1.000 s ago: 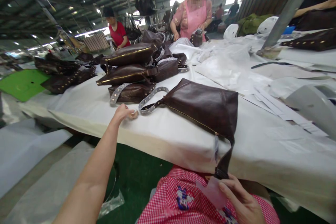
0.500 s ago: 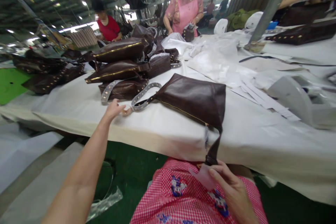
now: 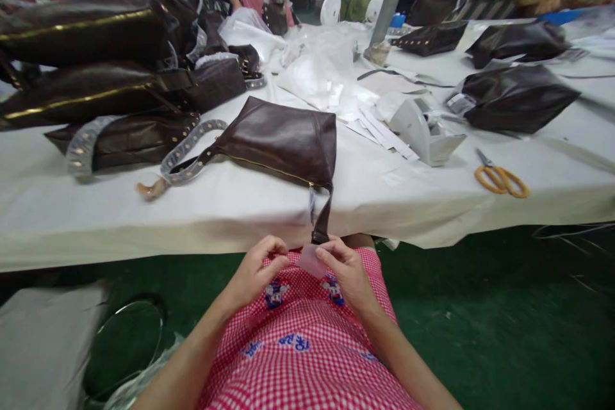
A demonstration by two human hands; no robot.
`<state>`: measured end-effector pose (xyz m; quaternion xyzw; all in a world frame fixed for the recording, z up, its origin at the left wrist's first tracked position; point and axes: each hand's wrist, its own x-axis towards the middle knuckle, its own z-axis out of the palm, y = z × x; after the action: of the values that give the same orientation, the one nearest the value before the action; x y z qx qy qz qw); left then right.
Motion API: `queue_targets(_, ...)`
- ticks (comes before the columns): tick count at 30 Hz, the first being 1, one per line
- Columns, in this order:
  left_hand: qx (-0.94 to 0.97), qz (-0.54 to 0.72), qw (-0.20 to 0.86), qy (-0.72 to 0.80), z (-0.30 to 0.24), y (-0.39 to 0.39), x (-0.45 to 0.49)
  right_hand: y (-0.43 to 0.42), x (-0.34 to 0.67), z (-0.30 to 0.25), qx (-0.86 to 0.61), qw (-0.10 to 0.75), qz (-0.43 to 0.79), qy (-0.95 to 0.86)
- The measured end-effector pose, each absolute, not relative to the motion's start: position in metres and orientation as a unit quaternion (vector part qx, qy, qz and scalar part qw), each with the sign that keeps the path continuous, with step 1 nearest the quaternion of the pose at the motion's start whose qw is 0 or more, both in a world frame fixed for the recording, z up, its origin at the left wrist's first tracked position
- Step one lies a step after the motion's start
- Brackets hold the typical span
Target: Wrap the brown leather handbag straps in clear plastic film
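A dark brown leather handbag (image 3: 281,139) lies on the white table (image 3: 230,211) in front of me. Its studded strap (image 3: 189,152) runs off to the left. A short brown strap end (image 3: 323,218) hangs over the table edge. My right hand (image 3: 346,272) pinches a small pale pink piece (image 3: 311,261) just under that strap end, over my red checked lap. My left hand (image 3: 255,269) is beside it with curled fingers, its fingertips close to the piece; whether they touch it I cannot make out.
A stack of brown bags (image 3: 96,83) fills the table's left. Orange-handled scissors (image 3: 502,179), a grey tool (image 3: 423,131), paper strips, clear plastic and more dark bags (image 3: 514,99) lie to the right. Other people work at the far side. Green floor and a wire ring (image 3: 127,346) lie below.
My left hand left the studded strap on the table and came down to my lap beside the right hand. The view dropped and swung right, showing the scissors.
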<state>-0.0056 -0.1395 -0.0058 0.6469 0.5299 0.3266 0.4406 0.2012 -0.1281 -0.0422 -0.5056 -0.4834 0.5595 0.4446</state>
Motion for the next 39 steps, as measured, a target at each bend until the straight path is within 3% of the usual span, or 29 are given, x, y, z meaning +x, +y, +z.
queue_targets(10,0.529,0.431,0.462,0.567,-0.032,-0.149,0.035,-0.129,0.196,-0.038,-0.503,0.441,0.542,-0.509)
queue_targets(16,0.437,0.449,0.531,0.57,-0.027,-0.152,0.015,-0.127,0.197,-0.043,-0.466,0.527,0.66,-0.264)
queue_targets(23,0.427,0.405,0.579,0.565,-0.021,-0.166,-0.002,-0.122,0.195,-0.044,-0.421,0.446,0.773,-0.161)
queue_targets(32,0.422,0.376,0.623,0.54,-0.02,-0.166,0.005,-0.115,0.196,-0.033,-0.414,0.401,0.765,-0.288)
queue_targets(39,0.445,0.353,0.627,0.533,-0.023,-0.165,0.005,-0.117,0.19,-0.032,-0.388,0.425,0.754,-0.316)
